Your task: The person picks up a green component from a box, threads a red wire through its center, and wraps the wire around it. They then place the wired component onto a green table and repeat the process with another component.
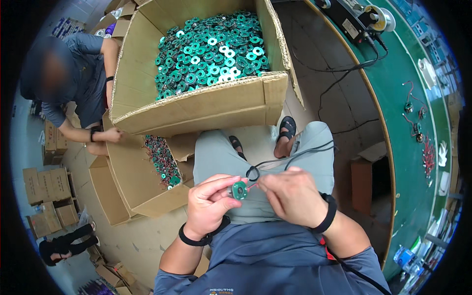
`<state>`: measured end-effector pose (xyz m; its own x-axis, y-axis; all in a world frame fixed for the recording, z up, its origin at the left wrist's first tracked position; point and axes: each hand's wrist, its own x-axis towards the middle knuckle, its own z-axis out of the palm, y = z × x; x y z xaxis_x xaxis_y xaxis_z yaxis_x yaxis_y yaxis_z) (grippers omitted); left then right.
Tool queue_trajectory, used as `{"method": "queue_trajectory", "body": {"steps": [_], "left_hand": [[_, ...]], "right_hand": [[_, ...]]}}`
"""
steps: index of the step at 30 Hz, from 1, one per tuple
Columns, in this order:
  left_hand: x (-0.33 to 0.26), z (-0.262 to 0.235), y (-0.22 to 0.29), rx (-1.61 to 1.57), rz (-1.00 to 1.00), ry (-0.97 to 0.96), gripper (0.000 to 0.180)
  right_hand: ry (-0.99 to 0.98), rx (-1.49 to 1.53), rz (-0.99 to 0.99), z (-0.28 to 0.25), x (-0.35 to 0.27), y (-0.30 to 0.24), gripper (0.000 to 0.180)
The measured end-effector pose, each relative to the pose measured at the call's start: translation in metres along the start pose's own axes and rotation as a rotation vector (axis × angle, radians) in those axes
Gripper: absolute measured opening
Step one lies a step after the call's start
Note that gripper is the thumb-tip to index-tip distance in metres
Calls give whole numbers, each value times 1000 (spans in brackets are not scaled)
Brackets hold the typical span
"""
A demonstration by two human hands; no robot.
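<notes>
A seated person looks down at their own two hands, held together over their lap. The left hand [209, 204] pinches one small green ring-shaped coil [240, 190] between thumb and fingers, its flat round face turned up toward the camera, so its axis points roughly upward. The right hand [291, 196] is closed in a narrow pinch just beside the coil, apparently on a thin red wire lead [252, 186], though that detail is too small to be sure. Two open cardboard boxes stand in front of the knees: a large upper box [206, 105] heaped with too many green coils [211, 49] to count, and a lower box [140, 189] with a smaller scatter along its inner wall. A second person [73, 83] sits at the boxes' left edge. The floor is pale concrete; a green workbench [400, 128] curves along the right.
</notes>
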<state>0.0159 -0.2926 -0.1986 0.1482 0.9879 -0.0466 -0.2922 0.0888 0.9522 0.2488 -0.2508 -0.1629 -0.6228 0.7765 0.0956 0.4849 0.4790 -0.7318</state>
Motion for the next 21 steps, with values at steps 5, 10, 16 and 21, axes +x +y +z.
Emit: {"method": "queue_trajectory", "body": {"steps": [5,10,16,21], "left_hand": [[3,-7,10,90,-54,-78,47],[6,-2,20,60,-126,-119,45],[5,-8,18,117,-85,-97,41],[4,-3,21,276,56,-89,40]], "right_hand": [[47,56,-36,-13,10,-8,16],[-66,72,-112,-8,6,-11,19],[-97,36,-121,-7,9,-17,18],[-37,-116,-107,4,9,-4,13]]}}
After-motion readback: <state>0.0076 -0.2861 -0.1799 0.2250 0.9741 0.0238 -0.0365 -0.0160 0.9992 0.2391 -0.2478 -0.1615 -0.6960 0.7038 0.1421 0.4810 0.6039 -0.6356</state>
